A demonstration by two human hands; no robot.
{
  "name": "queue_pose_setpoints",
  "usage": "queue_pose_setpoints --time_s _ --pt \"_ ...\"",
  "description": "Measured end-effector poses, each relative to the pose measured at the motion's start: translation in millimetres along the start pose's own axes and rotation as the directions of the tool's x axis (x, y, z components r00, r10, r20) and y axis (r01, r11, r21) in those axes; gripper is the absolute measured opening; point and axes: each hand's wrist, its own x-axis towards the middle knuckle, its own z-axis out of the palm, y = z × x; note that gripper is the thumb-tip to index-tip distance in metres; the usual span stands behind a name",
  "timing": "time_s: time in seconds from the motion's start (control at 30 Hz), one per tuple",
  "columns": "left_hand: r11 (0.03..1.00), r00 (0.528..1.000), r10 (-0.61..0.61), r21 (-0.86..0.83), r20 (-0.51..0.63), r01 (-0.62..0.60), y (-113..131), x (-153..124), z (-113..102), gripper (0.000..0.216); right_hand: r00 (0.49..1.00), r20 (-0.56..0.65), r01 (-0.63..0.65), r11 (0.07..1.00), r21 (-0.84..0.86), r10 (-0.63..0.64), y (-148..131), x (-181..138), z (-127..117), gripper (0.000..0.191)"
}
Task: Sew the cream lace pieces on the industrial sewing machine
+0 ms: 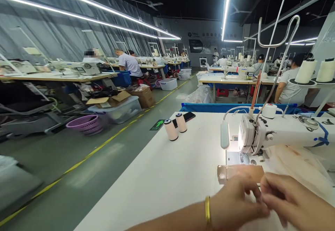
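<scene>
My left hand (235,198), with a gold bangle on its wrist, rests on the white sewing table (167,175) with fingers curled onto a tan strip of fabric (239,172). My right hand (295,203) sits beside it, fingers bent and pinching at the same fabric; motion blur smears the fingertips. The strip lies in front of the needle area of a white sewing machine (282,133), whose lamp lights the plate. Pale sheer cloth (300,164) spreads under the machine arm to the right.
Two cream thread spools (175,127) and a black phone (187,117) stand at the table's far edge. Large thread cones (316,71) sit on a stand at right. Other people sew at tables beyond an aisle marked with a yellow line (104,143).
</scene>
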Motion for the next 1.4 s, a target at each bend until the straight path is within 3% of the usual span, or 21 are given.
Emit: queue_pose_setpoints --time_s 0.1,0.23,0.37,0.47,0.6,0.7,0.8,0.87,0.97,1.13,1.4 --pt "0.93 0.987 -0.069 0.35 -0.143 0.115 -11.8 15.0 -5.0 0.022 0.996 -0.082 -0.05 0.983 -0.179 0.035 2.6 46.1 0.6 0.017" --pt "0.783 0.965 0.091 0.616 -0.247 0.084 -33.5 24.9 -11.8 0.017 0.983 -0.151 -0.143 0.94 -0.309 0.1 15.2 88.6 8.6 0.017" --pt "0.617 0.893 0.426 0.769 -0.145 -0.17 -48.5 23.7 -16.1 0.01 0.978 -0.178 -0.16 0.934 -0.32 0.107 18.0 104.8 14.9 0.02" --pt "0.5 0.83 0.558 0.804 -0.014 -0.322 -54.7 22.5 -18.1 0.026 0.977 -0.202 -0.142 0.927 -0.348 0.074 15.0 107.4 15.5 0.025" --pt "0.559 0.845 0.534 0.765 -0.036 -0.32 -59.2 19.5 -21.9 0.022 0.972 -0.233 -0.126 0.9 -0.418 0.028 14.9 90.8 13.6 0.018" --pt "0.584 0.858 0.51 0.755 -0.055 -0.298 -59.7 16.5 -24.0 0.013 0.949 -0.273 -0.032 0.818 -0.574 -0.155 17.1 70.2 15.1 0.013" --pt "0.591 0.868 0.493 0.753 -0.054 -0.289 -58.3 15.3 -24.0 0.016 0.848 -0.226 0.184 0.665 -0.724 -0.48 17.8 59.3 19.9 0.022" --pt "0.599 0.877 0.478 0.752 -0.058 -0.277 -57.0 15.3 -23.5 0.02 0.797 -0.164 0.297 0.613 -0.732 -0.582 18.8 60.9 23.0 0.026" --pt "0.62 0.896 0.439 0.747 -0.075 -0.241 -54.7 15.5 -23.5 0.015 0.809 -0.135 0.321 0.624 -0.712 -0.572 25.2 70.3 24.3 0.027" --pt "0.64 0.92 0.384 0.739 -0.072 -0.21 -50.9 15.7 -24.7 0.018 0.849 -0.202 0.217 0.669 -0.711 -0.489 40.6 77.0 20.3 0.029" --pt "0.638 0.929 0.36 0.749 -0.082 -0.181 -48.4 17.2 -22.8 0.019 0.822 -0.249 0.177 0.645 -0.744 -0.513 40.0 77.7 18.8 0.029"
